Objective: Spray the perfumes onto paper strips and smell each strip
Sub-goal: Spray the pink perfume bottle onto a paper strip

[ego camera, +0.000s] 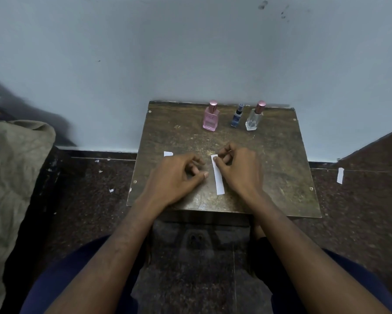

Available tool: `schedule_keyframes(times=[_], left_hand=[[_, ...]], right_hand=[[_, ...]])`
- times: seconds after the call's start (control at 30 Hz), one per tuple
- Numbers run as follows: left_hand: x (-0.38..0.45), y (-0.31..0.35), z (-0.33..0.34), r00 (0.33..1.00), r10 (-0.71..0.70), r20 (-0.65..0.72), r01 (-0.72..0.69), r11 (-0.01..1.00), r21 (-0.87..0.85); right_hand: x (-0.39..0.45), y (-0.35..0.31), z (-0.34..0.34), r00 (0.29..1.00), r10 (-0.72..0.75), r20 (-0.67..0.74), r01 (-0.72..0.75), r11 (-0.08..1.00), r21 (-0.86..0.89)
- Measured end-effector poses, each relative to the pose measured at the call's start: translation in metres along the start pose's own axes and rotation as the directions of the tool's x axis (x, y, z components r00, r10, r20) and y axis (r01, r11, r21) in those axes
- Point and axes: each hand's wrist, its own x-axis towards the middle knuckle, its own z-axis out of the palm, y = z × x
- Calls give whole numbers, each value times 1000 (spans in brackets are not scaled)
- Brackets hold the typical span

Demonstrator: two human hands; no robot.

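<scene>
arms: both bare to past the elbow, no sleeves showing | hands: no rings or watch, short nails | legs: dark navy trousers point(61, 279)

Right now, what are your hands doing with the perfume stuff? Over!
Right hand pinching paper strip flat on table. Left hand curled, holding nothing. Three perfume bottles capped, untouched. Nothing in the way.
</scene>
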Motion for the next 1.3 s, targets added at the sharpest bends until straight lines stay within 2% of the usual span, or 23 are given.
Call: schedule_keyframes(times=[0.07, 0.13, 0.23, 0.37, 0.5, 0.63, 0.73, 0.9, 1.07, 1.3], left_hand=[[0, 3, 2, 998, 52, -42, -53, 998, -23], [-3, 11, 8, 998, 52, -37, -49, 997, 66], [-6, 22, 16, 1000, -20, -1, 20, 966, 259], [-5, 26, 19, 999, -22, 28, 12, 944, 330], [-2, 24, 13, 999, -29, 20, 21, 948, 317], [8, 19, 3, 1000, 15, 13, -17, 981, 193], [25, 13, -3, 996, 29, -84, -16, 989, 150], [61, 2, 1, 967, -53, -250, 56, 998, 4], [77, 0, 12, 937, -111, -332, 117, 993, -2], [84, -15, 19, 957, -121, -265, 148, 985, 84]], right_hand=[[0, -3, -2, 1000, 9, -9, -9, 1000, 19], [2, -7, -7, 998, 36, -57, -32, 997, 74], [6, -11, -13, 989, 51, -136, -29, 987, 158], [9, -17, -14, 988, 34, -153, -4, 981, 195], [12, -24, -14, 984, -24, -174, 59, 978, 200], [21, -25, -17, 977, -82, -199, 128, 964, 233], [30, -17, -16, 981, -85, -177, 131, 955, 266], [35, -4, -7, 986, -83, -142, 121, 951, 285], [39, 10, -2, 993, -81, -86, 104, 948, 301], [45, 13, 0, 994, -108, -31, 113, 945, 307]])
